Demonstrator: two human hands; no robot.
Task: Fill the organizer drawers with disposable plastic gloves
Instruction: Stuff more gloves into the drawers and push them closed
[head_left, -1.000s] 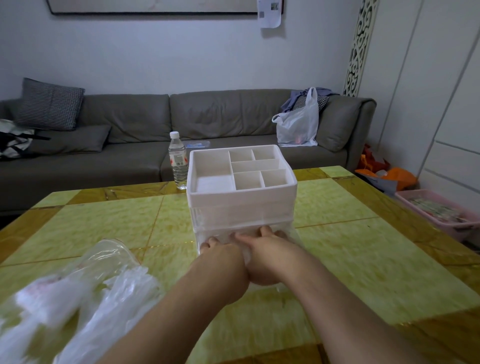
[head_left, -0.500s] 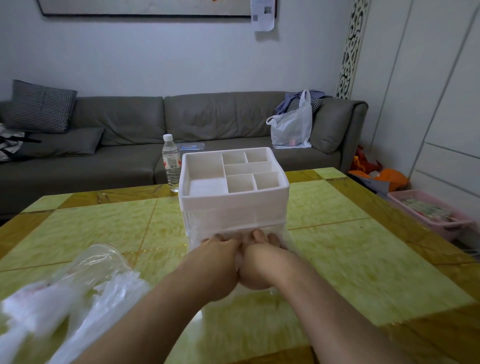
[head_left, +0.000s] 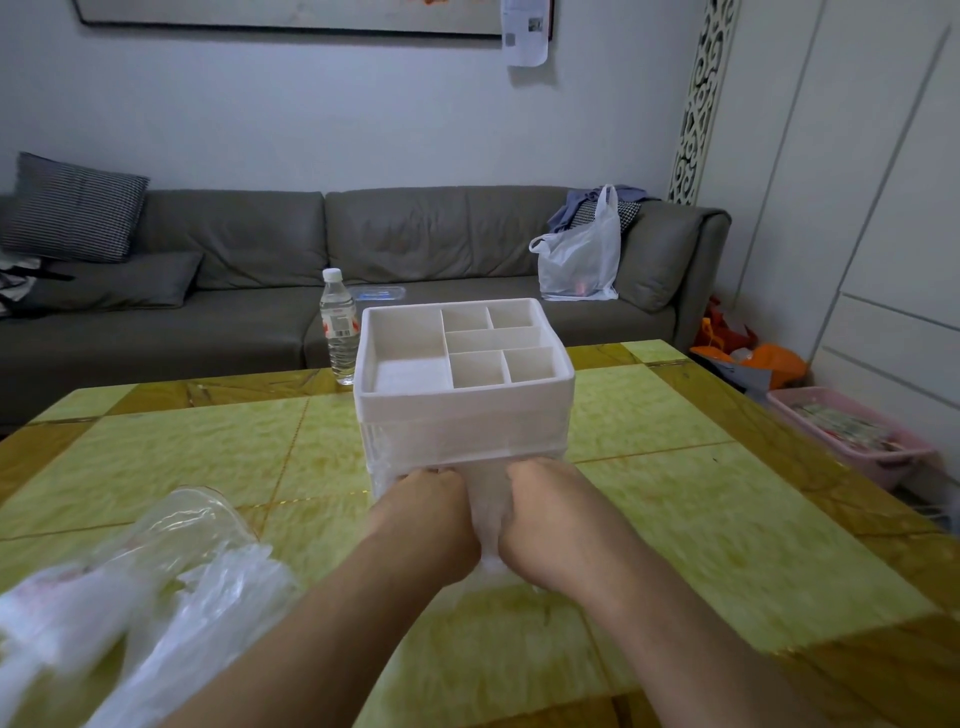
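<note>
A white organizer (head_left: 464, 387) is set on the yellow-green tiled surface (head_left: 675, 499), its open top divided into one large compartment on the left and five smaller ones on the right. Below that top tray, a clear drawer (head_left: 467, 457) at the front is seen, its contents pale and hard to make out.

Both hands are held low against the front of that drawer. The left hand (head_left: 426, 525) and the right hand (head_left: 545, 519) are placed side by side with a narrow gap between them, knuckles up, and the fingertips are hidden at the drawer's edge. A bunch of thin clear plastic, taken to be gloves (head_left: 485, 512), is seen between and under the hands, just in front of the drawer. Whether each grip is clenched on that plastic or only pressed flat against it cannot be told, since the fingers are covered.

At the near left of the surface, a loose heap of clear plastic bags (head_left: 150, 597) is lying, blurred, well apart from the organizer.

A water bottle (head_left: 338, 326) is standing upright just beside the organizer's far left corner. Behind the surface a grey sofa (head_left: 249, 291) is placed, with a striped cushion (head_left: 72, 205) at its left end and a white carrier bag (head_left: 579, 254) on its right seat. A pink basket (head_left: 852, 441) is seen on the floor at the right.
</note>
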